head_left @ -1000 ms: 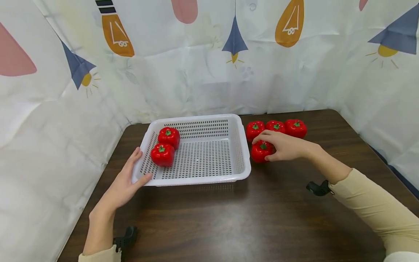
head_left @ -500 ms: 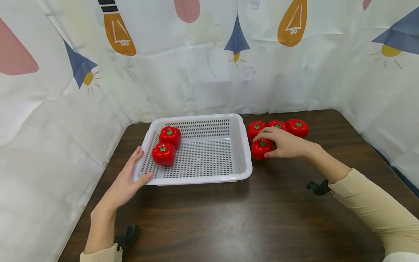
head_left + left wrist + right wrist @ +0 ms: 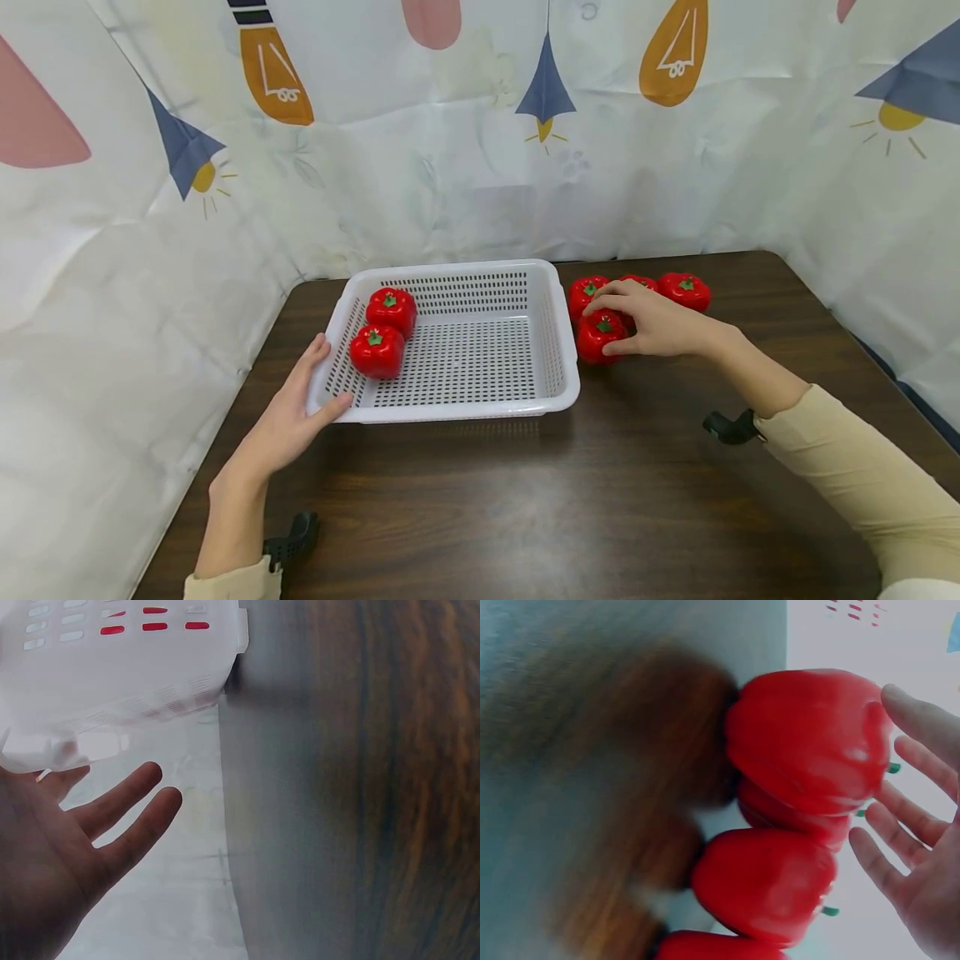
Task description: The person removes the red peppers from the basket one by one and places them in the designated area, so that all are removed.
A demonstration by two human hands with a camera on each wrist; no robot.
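In the head view, the left hand [image 3: 281, 429] is at the left end of a white perforated plastic basket [image 3: 465, 410], fingers by its side rim and thumb on the near corner. Its visible fingers look straight in the left wrist view. Two red bell peppers [image 3: 377, 352] sit inside at the left. On the right, the right hand [image 3: 656, 321] spans the top of a red bell pepper [image 3: 598, 340], thumb near, fingers behind. In the right wrist view, its fingers are spread and extended beside the green-stemmed top of that pepper [image 3: 810, 742], not wrapped round it.
Beyond the right hand, several more red peppers [image 3: 684, 290] stand in a row on the dark wooden table [image 3: 480, 508], right of the basket; the hand partly covers one. White patterned sheets [image 3: 480, 192] hang behind and beside the table. Each wrist wears a black strap device [image 3: 731, 427].
The right hand and the pepper under it have shifted slightly away from the person, towards the row behind. The left hand and basket stay in place; the head view shifts a little.
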